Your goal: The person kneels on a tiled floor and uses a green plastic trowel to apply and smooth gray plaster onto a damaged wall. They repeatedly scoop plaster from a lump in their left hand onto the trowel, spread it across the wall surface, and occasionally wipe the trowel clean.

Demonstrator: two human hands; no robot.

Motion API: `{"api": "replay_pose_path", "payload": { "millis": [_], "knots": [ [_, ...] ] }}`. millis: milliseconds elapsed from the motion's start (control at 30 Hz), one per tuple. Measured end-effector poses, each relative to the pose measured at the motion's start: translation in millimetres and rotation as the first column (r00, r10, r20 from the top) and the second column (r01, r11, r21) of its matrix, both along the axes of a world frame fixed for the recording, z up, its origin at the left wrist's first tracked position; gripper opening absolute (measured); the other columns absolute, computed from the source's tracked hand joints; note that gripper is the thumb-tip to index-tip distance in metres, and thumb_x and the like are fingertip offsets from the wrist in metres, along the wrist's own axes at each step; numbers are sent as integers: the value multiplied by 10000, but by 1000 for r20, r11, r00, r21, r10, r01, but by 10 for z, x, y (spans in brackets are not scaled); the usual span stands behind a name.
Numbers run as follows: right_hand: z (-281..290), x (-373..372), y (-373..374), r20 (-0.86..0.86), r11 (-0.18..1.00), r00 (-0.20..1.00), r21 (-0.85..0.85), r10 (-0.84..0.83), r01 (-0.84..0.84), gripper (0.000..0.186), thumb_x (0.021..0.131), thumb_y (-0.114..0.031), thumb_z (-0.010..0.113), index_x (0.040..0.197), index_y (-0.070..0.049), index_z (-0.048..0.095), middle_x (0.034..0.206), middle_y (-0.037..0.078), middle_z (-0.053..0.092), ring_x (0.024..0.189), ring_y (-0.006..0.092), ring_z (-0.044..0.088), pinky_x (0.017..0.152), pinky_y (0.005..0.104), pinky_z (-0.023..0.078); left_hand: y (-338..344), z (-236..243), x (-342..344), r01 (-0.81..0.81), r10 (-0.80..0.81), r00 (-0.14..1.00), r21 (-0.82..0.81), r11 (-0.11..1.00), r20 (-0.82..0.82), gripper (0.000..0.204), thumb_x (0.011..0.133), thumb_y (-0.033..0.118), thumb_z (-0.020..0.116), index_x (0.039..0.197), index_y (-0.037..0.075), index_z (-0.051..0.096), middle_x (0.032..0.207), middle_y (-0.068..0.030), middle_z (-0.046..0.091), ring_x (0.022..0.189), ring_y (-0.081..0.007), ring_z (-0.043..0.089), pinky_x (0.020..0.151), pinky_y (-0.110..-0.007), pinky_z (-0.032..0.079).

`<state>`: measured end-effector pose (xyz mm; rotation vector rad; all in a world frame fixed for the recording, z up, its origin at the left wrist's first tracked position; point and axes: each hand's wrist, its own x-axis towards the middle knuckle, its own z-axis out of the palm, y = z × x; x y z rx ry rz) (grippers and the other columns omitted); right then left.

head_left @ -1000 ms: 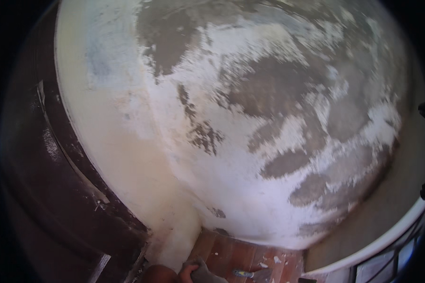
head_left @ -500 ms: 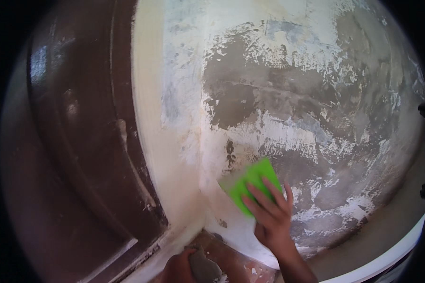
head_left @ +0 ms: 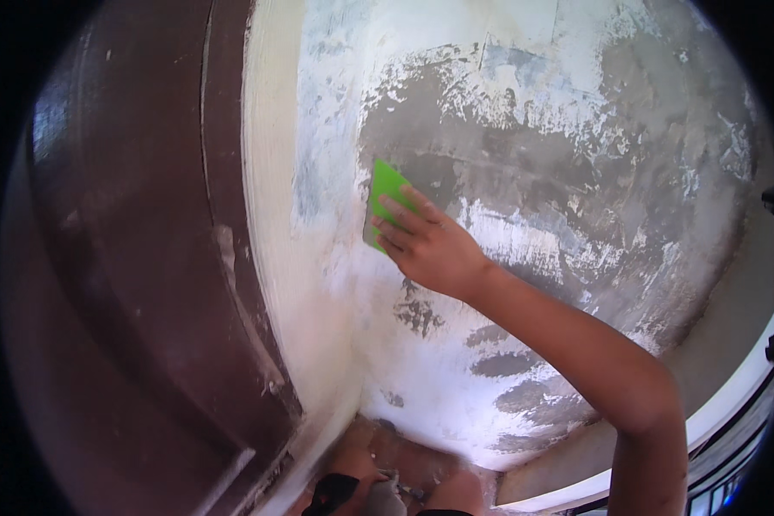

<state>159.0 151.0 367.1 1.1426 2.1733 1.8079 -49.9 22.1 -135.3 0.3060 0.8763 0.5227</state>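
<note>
My right hand (head_left: 434, 249) holds a bright green plastic putty spreader (head_left: 387, 185), its fingers laid over the sheet. The spreader lies against the patchy wall (head_left: 542, 163), close to the inside corner on the left. Grey bare patches and smeared white putty cover this wall. At the lower edge, bare skin, dark cloth and a greyish object (head_left: 385, 497) with pale bits at its top show. The object's kind is unclear. I cannot make out my left hand for certain among these shapes.
A dark brown panelled door (head_left: 146, 215) stands at left, beside a cream-painted strip (head_left: 275, 172) of wall. Reddish floor (head_left: 404, 451) shows below the corner. A pale curved ledge (head_left: 714, 396) runs along the lower right, with dark bars beyond it.
My right hand has moved up and to the left along the wall with the green spreader. More of my forearm now shows. The view has shifted slightly.
</note>
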Motion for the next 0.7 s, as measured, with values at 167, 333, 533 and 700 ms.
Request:
{"api": "replay_pose_path", "payload": {
  "millis": [167,333,533,700],
  "knots": [
    [140,-41,258,202,960,947,-79,-250,270,313,843,-192,600,1126,-139,724,1325,24,617,1350,270,444,1211,491,196,173,-316,409,145,-145,989,-14,989,4,248,849,298,539,962,93,622,868,-102,643,838,-257,639,790,-395,526],
    [252,-48,257,246,897,899,-169,-363,408,384,884,-217,569,1243,-122,666,1441,60,520,1397,315,387,1207,530,159,341,-414,91,146,-148,987,-24,989,-57,263,845,310,535,963,90,615,865,-113,645,834,-269,646,786,-409,531],
    [29,-138,6,258,754,752,-114,-606,646,471,924,-222,530,1376,-91,549,1502,114,444,1422,351,345,1189,563,176,267,-603,51,350,-349,936,-18,936,55,281,840,326,530,963,85,606,860,-127,648,831,-285,654,782,-426,537],
    [-45,-10,-255,252,725,717,-79,-650,684,494,922,-221,540,1398,-90,523,1518,121,414,1430,369,322,1176,594,187,101,-674,32,350,-353,935,71,934,38,265,797,256,580,1005,107,653,921,-81,635,876,-248,615,843,-390,497]
  ]
}}
